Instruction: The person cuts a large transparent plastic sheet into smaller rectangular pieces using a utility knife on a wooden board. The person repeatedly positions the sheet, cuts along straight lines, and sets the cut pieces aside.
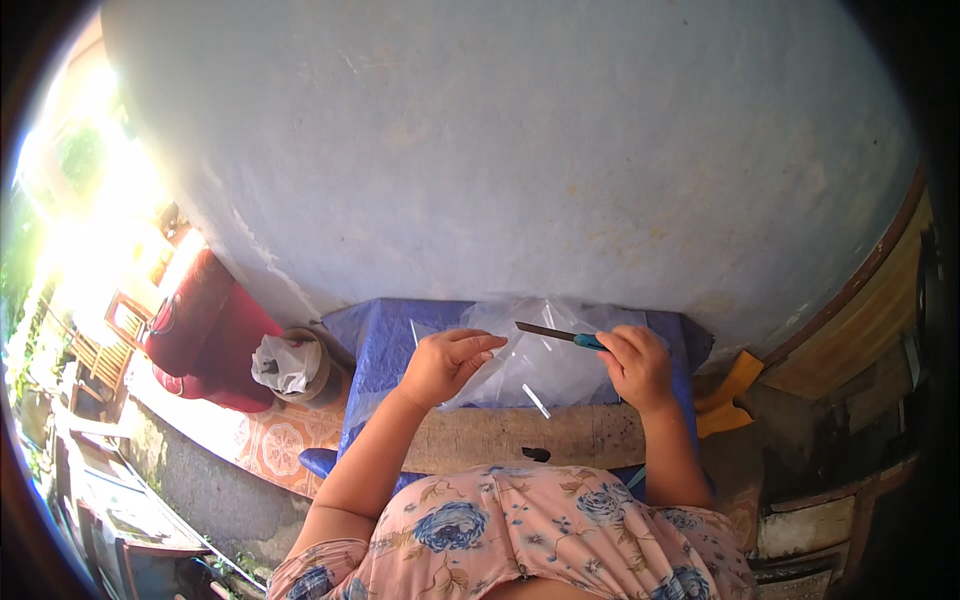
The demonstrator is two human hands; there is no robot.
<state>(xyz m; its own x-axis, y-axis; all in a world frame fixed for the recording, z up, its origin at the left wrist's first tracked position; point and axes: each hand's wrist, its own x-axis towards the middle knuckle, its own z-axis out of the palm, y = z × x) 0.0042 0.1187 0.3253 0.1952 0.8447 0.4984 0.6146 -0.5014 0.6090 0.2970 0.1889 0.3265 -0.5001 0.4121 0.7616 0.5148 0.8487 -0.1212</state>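
My right hand (637, 367) grips the teal handle of a knife (551, 331). Its dark, narrow blade points left, above a heap of clear plastic sheets or bags (555, 367). Across from the blade tip, my left hand (450, 364) has its thumb and fingertips brought close together over the plastic's left side. Whether a thin piece of plastic is pinched there is too hard to see. Under the plastic lies a blue tarpaulin (379, 352) covering a table. Along the near edge runs a wooden board (480, 439), with a small black mark or piece (535, 454) on it.
A blue-grey wall (525, 165) rises directly behind the table. To the left stand a bucket (324, 375) with a white plastic bag (286, 365) and a red sofa-like seat (217, 337). Something yellow-orange (727, 401) sits right of the table, by a wooden panel (840, 337).
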